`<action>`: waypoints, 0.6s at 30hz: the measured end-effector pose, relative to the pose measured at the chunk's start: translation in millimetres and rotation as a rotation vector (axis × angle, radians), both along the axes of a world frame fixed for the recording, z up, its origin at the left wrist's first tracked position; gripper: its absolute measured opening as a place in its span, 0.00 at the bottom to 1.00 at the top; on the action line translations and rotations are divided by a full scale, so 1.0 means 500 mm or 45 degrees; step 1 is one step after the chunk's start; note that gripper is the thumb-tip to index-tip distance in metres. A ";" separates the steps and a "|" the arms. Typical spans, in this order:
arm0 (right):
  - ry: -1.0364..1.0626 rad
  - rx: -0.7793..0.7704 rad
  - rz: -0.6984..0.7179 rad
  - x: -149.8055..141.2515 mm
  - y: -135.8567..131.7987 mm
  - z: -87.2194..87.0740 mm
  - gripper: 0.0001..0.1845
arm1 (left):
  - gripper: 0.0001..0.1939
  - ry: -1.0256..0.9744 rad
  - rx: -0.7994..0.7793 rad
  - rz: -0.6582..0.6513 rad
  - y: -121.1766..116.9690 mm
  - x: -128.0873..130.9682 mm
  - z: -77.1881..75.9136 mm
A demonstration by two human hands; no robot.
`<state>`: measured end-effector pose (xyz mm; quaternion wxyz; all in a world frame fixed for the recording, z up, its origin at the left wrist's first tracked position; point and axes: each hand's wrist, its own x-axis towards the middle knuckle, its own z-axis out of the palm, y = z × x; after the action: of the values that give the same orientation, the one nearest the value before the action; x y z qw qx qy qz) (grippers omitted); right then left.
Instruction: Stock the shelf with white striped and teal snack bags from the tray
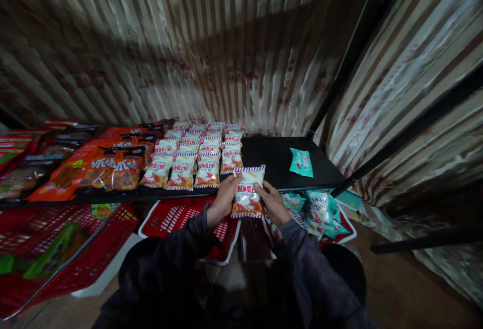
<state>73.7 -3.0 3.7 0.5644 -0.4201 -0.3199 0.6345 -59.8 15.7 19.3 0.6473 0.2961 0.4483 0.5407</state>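
Observation:
I hold a white snack packet [248, 191] with a red and blue striped top edge in both hands, just in front of the black shelf [275, 160]. My left hand [223, 201] grips its left side and my right hand [272, 203] grips its right side. Several rows of the same white packets [196, 155] lie flat on the shelf to the left. One teal packet [301, 162] lies alone on the shelf's right part.
Orange snack bags [109, 168] fill the shelf's left end. Below stand a red basket [177, 218], a second basket with teal packets [320, 208], and a large red basket [60, 253] at the left. Striped curtains hang behind; black shelf posts [411, 128] cross the right.

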 end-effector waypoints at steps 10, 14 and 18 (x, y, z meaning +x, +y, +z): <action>0.037 -0.018 0.063 -0.002 0.031 -0.019 0.25 | 0.15 0.059 -0.036 -0.023 0.058 -0.012 -0.040; 0.048 -0.012 0.089 -0.008 0.024 -0.020 0.31 | 0.14 0.078 -0.009 0.030 0.073 -0.019 -0.047; 0.010 0.023 0.124 -0.016 0.019 -0.026 0.32 | 0.17 0.070 0.054 0.057 0.081 -0.026 -0.036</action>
<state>65.8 6.6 -9.2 0.5378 -0.3964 -0.3436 0.6600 -72.6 56.3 1.0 0.6160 0.3146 0.4609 0.5561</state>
